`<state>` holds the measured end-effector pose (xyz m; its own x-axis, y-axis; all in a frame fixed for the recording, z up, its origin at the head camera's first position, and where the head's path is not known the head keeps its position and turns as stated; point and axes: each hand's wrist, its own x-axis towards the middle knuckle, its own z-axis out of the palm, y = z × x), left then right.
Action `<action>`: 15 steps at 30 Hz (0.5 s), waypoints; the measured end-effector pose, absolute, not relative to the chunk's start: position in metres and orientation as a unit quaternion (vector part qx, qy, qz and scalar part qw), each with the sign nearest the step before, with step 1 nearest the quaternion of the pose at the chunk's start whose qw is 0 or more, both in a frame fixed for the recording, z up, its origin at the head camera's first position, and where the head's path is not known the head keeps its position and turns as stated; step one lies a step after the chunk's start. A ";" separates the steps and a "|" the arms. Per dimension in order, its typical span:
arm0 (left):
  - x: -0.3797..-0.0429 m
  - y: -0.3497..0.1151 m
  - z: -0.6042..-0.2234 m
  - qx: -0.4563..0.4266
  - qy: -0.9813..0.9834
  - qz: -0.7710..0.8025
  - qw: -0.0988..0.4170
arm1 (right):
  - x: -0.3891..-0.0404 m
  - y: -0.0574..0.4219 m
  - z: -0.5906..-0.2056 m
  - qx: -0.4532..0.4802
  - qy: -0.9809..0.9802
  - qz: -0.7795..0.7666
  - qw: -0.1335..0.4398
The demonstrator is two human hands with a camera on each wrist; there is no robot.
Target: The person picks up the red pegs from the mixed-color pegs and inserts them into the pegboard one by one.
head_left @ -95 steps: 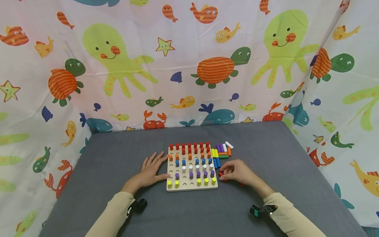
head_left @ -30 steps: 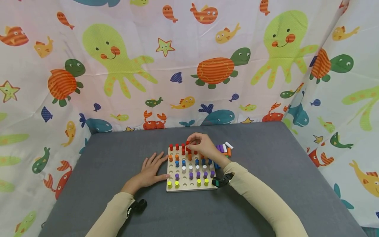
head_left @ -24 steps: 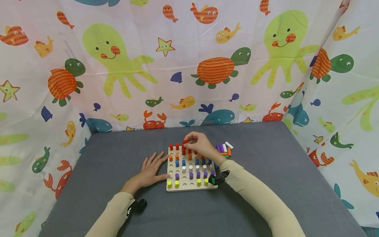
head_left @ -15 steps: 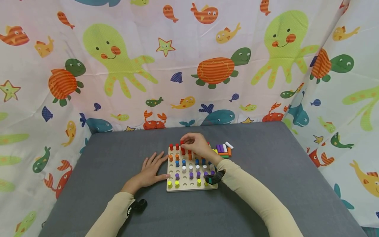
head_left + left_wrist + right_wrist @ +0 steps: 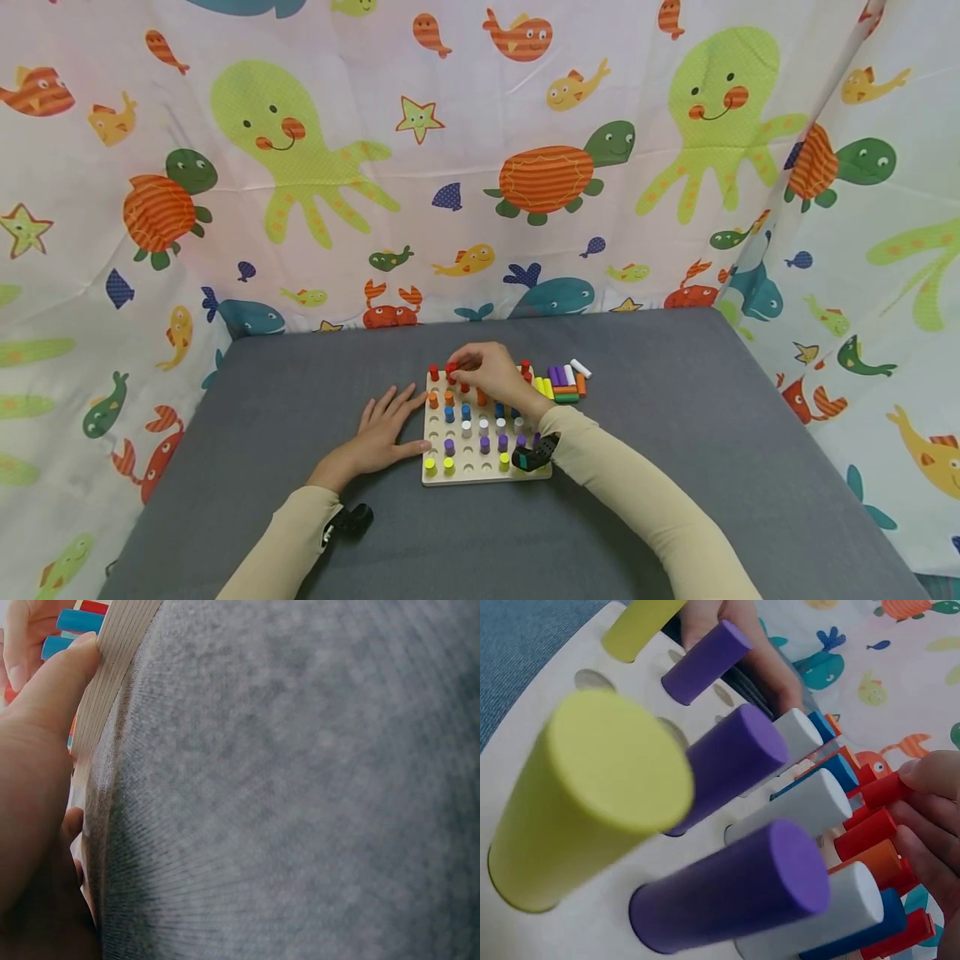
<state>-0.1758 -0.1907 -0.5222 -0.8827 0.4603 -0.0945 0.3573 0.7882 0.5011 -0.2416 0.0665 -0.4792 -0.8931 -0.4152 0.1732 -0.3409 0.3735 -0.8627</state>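
Note:
A wooden pegboard point(image 5: 487, 477) lies on the grey cloth, with several rows of coloured pegs standing in its holes. My right hand point(image 5: 495, 372) reaches over its back rows and pinches a red peg point(image 5: 451, 367) near the back left. In the right wrist view the fingertips are at that red peg's point(image 5: 885, 790) top, beside other red pegs. Fingers spread, my left hand point(image 5: 380, 437) rests flat at the board's left side, its thumb on the edge. Blue pegs point(image 5: 79, 621) stand beyond that thumb in the left wrist view. My right hand covers part of the red rows.
Right of the board lie loose pegs: yellow pegs point(image 5: 543, 386), purple pegs point(image 5: 557, 375), a green peg point(image 5: 567, 398), an orange peg point(image 5: 581, 383) and a white peg point(image 5: 581, 367). A patterned curtain point(image 5: 465, 208) hangs behind the table. My right sleeve point(image 5: 637, 492) crosses the board's front right corner.
My right hand has gone from the red pegs right of the board to its back rows, then slid left along them with a red peg. My left hand has stayed still.

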 end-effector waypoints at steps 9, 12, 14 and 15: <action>-0.177 -0.193 -0.532 0.219 0.939 0.246 0.095 | -0.239 0.061 -0.484 -0.236 0.839 -0.488 0.034; -0.178 -0.193 -0.533 0.217 0.939 0.247 0.097 | -0.239 0.060 -0.485 -0.226 0.845 -0.483 0.044; -0.178 -0.193 -0.534 0.216 0.939 0.247 0.097 | -0.239 0.060 -0.485 -0.220 0.847 -0.481 0.049; -0.178 -0.193 -0.534 0.216 0.940 0.247 0.096 | -0.239 0.059 -0.485 -0.219 0.849 -0.479 0.052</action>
